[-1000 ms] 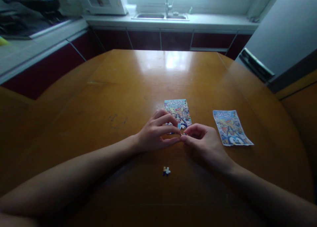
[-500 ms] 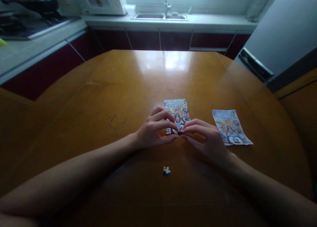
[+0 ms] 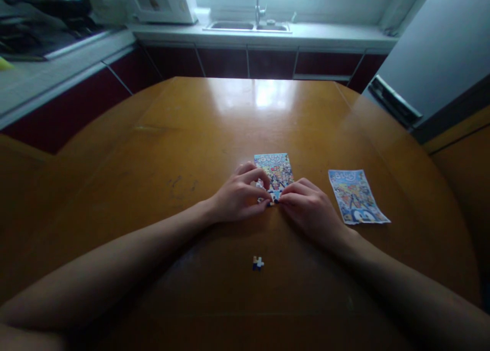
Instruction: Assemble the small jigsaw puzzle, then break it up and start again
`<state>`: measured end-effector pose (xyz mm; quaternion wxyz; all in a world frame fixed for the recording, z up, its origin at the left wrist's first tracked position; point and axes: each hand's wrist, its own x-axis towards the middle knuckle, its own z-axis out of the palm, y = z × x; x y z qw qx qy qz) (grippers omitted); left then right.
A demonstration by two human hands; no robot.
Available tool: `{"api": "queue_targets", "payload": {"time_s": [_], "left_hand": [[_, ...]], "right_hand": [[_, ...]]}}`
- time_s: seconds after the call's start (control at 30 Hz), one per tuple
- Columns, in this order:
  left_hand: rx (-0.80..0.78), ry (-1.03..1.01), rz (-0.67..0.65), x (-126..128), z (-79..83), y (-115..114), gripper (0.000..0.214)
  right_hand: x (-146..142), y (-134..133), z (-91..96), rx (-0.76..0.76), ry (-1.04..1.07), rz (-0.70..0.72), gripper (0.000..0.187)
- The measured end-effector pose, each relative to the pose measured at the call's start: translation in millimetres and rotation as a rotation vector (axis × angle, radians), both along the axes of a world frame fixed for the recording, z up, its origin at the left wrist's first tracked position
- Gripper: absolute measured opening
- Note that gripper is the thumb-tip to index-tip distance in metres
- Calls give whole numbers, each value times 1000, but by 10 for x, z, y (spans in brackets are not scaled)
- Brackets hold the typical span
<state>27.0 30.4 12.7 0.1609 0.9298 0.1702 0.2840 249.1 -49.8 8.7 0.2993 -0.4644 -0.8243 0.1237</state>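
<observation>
A partly hidden jigsaw puzzle point(image 3: 274, 169) with a crowded, colourful picture lies in the middle of the table. At its near edge my left hand point(image 3: 242, 193) is closed in a pinch, thumb and fingertips on a small dark puzzle piece point(image 3: 271, 203). My right hand point(image 3: 312, 205) comes in from the other side, its fingers also pinched on a dark piece at that edge. The fingertips of both hands almost meet and cover much of the pieces. A single loose puzzle piece point(image 3: 258, 263), white, tan and dark blue, lies nearer to me.
On the right lies a printed picture sheet point(image 3: 356, 195) matching the puzzle. Everything rests on a large wooden table point(image 3: 172, 136) with rounded ends. Beyond it are a counter with a sink point(image 3: 233, 25), a stove with a wok point(image 3: 57, 1) at left, and a fridge point(image 3: 432, 49) at right.
Both hands have lowered to the puzzle's near edge, bringing the dark piece down against it. My right hand's fingers have drawn closer together. The loose piece and the sheet stay put.
</observation>
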Motion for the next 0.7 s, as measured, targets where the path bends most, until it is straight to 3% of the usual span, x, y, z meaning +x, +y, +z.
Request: {"api": "queue_targets", "payload": {"time_s": [0.7], "left_hand": [[-8, 103, -31, 9, -33, 14, 10]], "right_hand": [[-17, 3, 31, -12, -130, 0, 22]]}}
